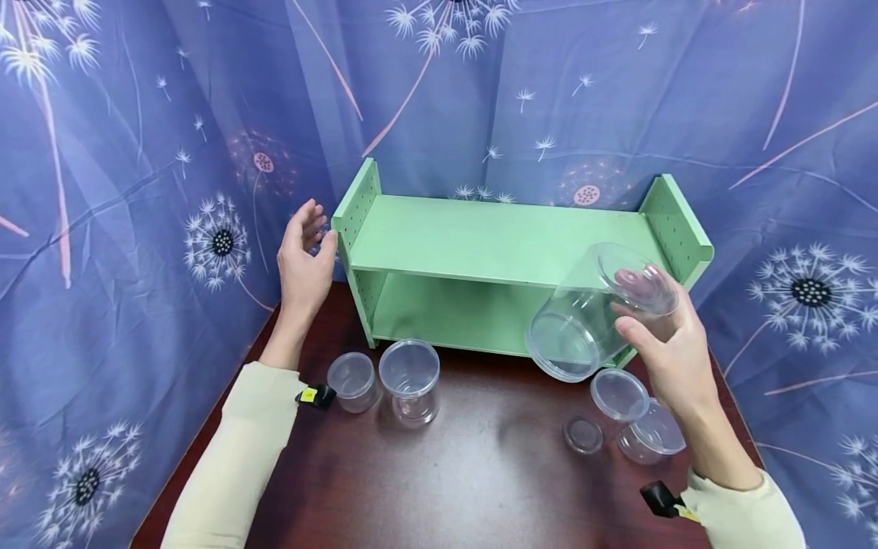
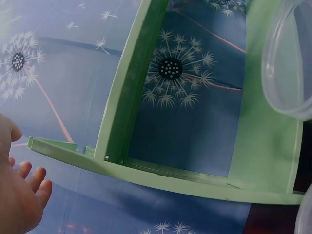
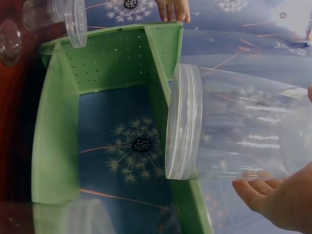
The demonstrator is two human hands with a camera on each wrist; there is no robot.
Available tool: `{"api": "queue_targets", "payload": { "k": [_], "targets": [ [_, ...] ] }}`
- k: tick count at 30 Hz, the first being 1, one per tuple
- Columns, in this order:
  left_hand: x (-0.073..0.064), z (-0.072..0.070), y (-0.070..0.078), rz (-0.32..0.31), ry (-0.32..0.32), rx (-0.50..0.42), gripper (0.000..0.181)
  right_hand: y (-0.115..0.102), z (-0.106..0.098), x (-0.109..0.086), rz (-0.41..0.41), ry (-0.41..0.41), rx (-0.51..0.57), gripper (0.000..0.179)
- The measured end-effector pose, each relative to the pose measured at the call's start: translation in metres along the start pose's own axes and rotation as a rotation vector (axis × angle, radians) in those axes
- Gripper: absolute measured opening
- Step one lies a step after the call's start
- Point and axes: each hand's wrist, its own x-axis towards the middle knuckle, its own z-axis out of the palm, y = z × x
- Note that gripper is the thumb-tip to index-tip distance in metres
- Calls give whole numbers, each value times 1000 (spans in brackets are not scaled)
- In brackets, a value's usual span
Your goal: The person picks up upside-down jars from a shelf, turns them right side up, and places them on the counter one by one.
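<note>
My right hand (image 1: 672, 343) grips a large clear plastic jar (image 1: 576, 320) near its base, thumb on one side. The jar is tilted, its lidded end pointing down and to the left, and it overlaps the right part of a green two-tier shelf (image 1: 473, 236). In the right wrist view the jar (image 3: 243, 126) looks empty, with its ridged lid (image 3: 183, 122) on. My left hand (image 1: 305, 255) is raised beside the shelf's left side panel, fingers loosely bent and holding nothing. The left wrist view shows that hand (image 2: 22, 185) near the panel's end.
Left front of the shelf, a small clear jar (image 1: 353, 385) stands beside a taller one (image 1: 411, 385). On the right are a lidded clear jar (image 1: 620, 395), another jar (image 1: 652, 435) and a small round clear container (image 1: 583, 435). A patterned blue curtain (image 1: 439, 91) surrounds the dark wooden table (image 1: 439, 488).
</note>
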Motion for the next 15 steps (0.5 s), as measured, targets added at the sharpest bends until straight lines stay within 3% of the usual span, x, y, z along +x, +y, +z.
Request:
{"api": "queue_targets", "payload": {
  "k": [4, 10, 15],
  "targets": [
    [-11, -1, 5, 13, 33, -15, 51, 7, 0, -7, -6, 5, 69, 67],
    [-36, 0, 30, 46, 48, -44, 47, 18, 3, -17, -5, 20, 160, 60],
    [-54, 1, 16, 81, 18, -104, 49, 25, 5, -25, 18, 35, 178, 58]
  ]
}}
